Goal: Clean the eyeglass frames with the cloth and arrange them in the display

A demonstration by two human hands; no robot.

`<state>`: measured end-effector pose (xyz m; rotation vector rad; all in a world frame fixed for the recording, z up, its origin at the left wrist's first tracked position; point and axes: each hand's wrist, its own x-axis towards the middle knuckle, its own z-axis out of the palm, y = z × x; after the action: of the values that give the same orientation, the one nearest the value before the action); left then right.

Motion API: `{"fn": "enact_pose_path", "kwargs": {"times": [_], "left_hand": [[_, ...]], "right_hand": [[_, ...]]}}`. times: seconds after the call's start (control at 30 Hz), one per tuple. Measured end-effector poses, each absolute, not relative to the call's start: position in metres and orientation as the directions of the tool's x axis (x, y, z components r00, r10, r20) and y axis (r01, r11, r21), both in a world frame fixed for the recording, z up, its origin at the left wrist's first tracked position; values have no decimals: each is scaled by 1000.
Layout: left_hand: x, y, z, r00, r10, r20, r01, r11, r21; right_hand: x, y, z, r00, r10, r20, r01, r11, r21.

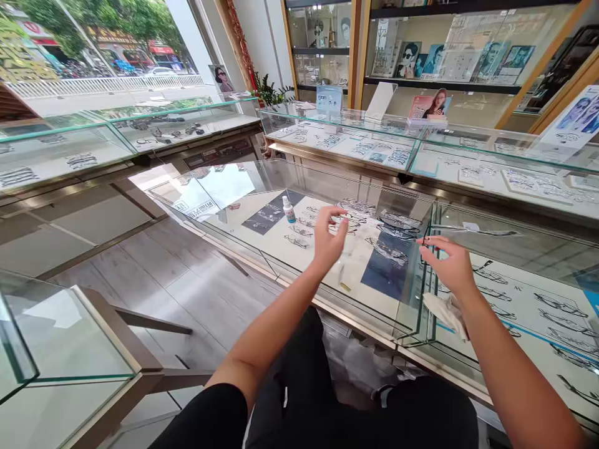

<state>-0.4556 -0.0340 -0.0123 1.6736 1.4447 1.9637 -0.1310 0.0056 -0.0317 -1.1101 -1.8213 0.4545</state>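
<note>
My right hand [448, 265] is pinched on a pair of eyeglasses [486, 231] above the glass counter. A clear temple with a dark tip and a small white tag points off to the right. Part of the frame is hidden by my fingers. To the left, my left hand [329, 240] hovers over the counter, fingers curved and thumb apart, with nothing visible in it. A beige cloth [447, 313] is below my right wrist. Left of my left hand stands a small white spray bottle [289, 210] with a blue label.
Rows of eyeglasses [386, 251] fill the glass display counter [276, 265] before me. A glass seam divides it near my right hand. Another display counter [414, 153] runs along the back. A glass-topped table [79, 368] stands at lower left, beside the tiled floor [201, 302].
</note>
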Motion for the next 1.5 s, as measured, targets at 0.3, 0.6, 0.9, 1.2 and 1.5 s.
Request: {"fn": "enact_pose_path", "kwargs": {"times": [0.3, 0.6, 0.9, 1.2, 1.5], "left_hand": [[-612, 11, -44, -712, 591, 380, 469, -2, 883], [-619, 22, -68, -581, 709, 399, 471, -107, 875], [-439, 43, 3, -141, 942, 304, -153, -324, 934], [-335, 63, 20, 544, 834, 96, -429, 178, 886], [-335, 58, -5, 534, 839, 107, -334, 93, 938]], "right_hand": [[-117, 21, -31, -70, 855, 515, 518, 472, -714], [-117, 18, -21, -109, 815, 569, 450, 551, -703], [-119, 18, -11, -143, 780, 610, 334, 618, -712], [-128, 14, -8, -137, 848, 511, 167, 529, -832], [-139, 4, -4, -224, 910, 347, -24, 351, -936]]}}
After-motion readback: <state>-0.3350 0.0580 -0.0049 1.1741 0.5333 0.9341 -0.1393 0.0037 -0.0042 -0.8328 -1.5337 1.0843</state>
